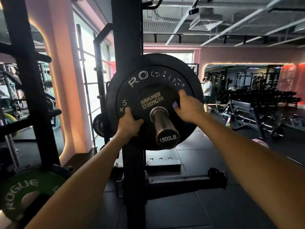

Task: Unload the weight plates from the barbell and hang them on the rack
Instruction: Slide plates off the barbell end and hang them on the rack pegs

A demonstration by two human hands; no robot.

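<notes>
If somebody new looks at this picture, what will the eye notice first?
In the centre, both hands hold the small Hammer Strength plate on the barbell sleeve: the left hand at its lower left edge, the right hand at its right edge. At lower left sits a green Rogue plate.

Both my bare arms reach forward and slightly up, nearly straight. My left hand grips low on the left with fingers curled over an edge and thumb spread to the right. My right hand grips higher on the right, fingers curled, thumb pressed flat.
</notes>
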